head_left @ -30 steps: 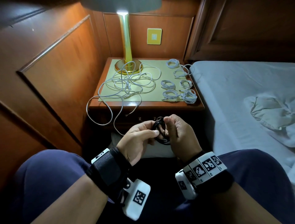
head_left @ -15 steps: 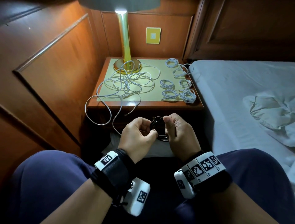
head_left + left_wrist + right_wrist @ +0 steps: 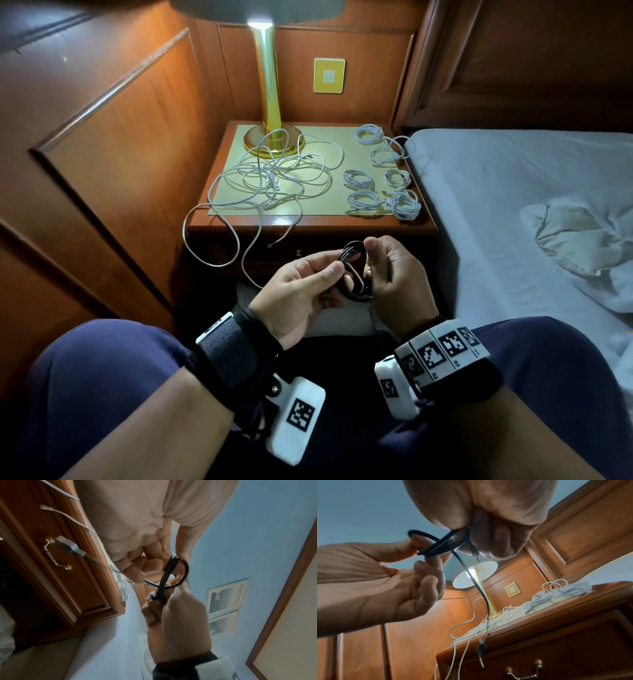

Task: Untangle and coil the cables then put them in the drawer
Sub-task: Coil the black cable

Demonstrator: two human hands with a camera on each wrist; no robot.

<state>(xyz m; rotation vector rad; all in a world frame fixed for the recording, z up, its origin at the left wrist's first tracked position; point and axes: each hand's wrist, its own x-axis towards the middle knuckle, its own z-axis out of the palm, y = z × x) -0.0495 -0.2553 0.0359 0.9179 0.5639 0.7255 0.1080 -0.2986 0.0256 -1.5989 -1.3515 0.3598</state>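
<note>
A small black cable coil [image 3: 352,255] is held over my lap, in front of the nightstand. My left hand [image 3: 329,274] lies palm up and pinches one side of the coil [image 3: 435,546] between thumb and forefinger. My right hand [image 3: 380,263] grips the other side [image 3: 163,586] with curled fingers. A loose black tail [image 3: 471,581] hangs from the right hand [image 3: 488,534]. Tangled white cables [image 3: 274,178] lie on the nightstand [image 3: 322,224], some hanging over its front. Several coiled white cables [image 3: 380,186] lie at its right. The drawer [image 3: 72,574] is shut, and a white plug hangs by its handle [image 3: 56,555].
A lit gold lamp [image 3: 267,102] stands at the back of the nightstand. Wood panelling [image 3: 120,154] closes the left side, and a bed [image 3: 513,222] with a crumpled sheet lies right. My knees [image 3: 102,377] sit below the hands.
My left hand has turned from back-up to palm-up and now pinches the coil with its thumb. Both hands and the coil have risen slightly. The white cables have not moved.
</note>
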